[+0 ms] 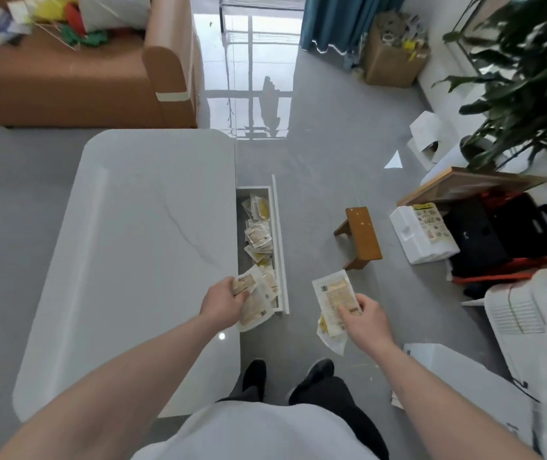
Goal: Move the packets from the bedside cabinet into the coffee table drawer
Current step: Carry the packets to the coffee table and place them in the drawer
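Two hands are seen: the left hand (224, 302) and the right hand (366, 318), each with a small stack of packets whose number cannot be told. One coffee table (139, 227) is counted, with one open drawer (280, 234) at 3 o'clock of it; the packets in the drawer (258, 235) are heaped and cannot be counted. One wooden stool (361, 239), one sofa (76, 88), one cardboard box (393, 61) and two shoes (255, 373) are recorded.

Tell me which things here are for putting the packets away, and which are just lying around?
For the job:
- pale yellow-and-white flat packets in left hand
- same kind of packets in right hand
- open white drawer of the white marble-look coffee table

Lying about:
- small brown wooden stool
- brown cardboard box
- orange sofa
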`<act>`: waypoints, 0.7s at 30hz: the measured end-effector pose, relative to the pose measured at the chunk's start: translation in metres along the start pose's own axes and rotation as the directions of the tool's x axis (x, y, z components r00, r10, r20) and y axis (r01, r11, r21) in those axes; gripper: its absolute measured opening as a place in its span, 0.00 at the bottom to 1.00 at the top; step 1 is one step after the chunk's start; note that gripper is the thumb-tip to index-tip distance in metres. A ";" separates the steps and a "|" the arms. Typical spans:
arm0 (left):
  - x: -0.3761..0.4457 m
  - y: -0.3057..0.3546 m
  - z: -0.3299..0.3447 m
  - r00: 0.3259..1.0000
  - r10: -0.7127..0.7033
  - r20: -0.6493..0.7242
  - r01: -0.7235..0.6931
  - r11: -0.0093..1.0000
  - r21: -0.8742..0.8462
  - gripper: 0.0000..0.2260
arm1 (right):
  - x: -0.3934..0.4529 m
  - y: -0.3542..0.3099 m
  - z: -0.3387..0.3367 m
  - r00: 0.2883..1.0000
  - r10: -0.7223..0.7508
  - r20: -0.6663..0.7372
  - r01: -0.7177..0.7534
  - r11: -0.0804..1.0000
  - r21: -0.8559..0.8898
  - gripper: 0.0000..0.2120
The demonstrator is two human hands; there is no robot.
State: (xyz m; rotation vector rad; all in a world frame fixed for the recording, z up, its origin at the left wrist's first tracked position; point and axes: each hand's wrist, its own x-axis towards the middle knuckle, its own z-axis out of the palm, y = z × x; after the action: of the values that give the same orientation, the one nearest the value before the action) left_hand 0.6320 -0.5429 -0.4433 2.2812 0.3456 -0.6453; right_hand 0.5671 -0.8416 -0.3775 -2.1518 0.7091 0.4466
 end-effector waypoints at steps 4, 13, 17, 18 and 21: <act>0.032 0.025 0.020 0.997 -0.066 -0.025 0.067 0.998 0.010 0.06 | 0.065 -0.007 -0.016 0.998 -0.018 0.064 0.021 0.999 -0.046 0.01; 0.080 0.054 0.052 0.956 -0.273 -0.106 0.277 0.960 0.028 0.06 | 0.219 -0.025 -0.009 0.959 -0.042 0.281 0.099 0.977 -0.189 0.04; 0.118 0.050 0.068 0.944 -0.318 -0.090 0.320 0.948 0.009 0.06 | 0.269 -0.035 0.016 0.939 -0.046 0.340 0.119 0.973 -0.198 0.04; 0.130 0.047 0.072 0.941 -0.327 -0.082 0.329 0.944 0.009 0.06 | 0.281 -0.036 0.023 0.937 -0.045 0.346 0.120 0.973 -0.196 0.04; 0.174 0.031 0.089 0.934 -0.354 -0.056 0.355 0.935 0.004 0.07 | 0.318 -0.032 0.046 0.935 -0.027 0.353 0.096 0.979 -0.182 0.05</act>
State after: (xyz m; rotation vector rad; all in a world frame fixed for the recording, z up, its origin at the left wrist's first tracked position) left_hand 0.7598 -0.6183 -0.5743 2.2717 0.7950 -0.7661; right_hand 0.8313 -0.8956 -0.5548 -2.1880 0.4089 0.8708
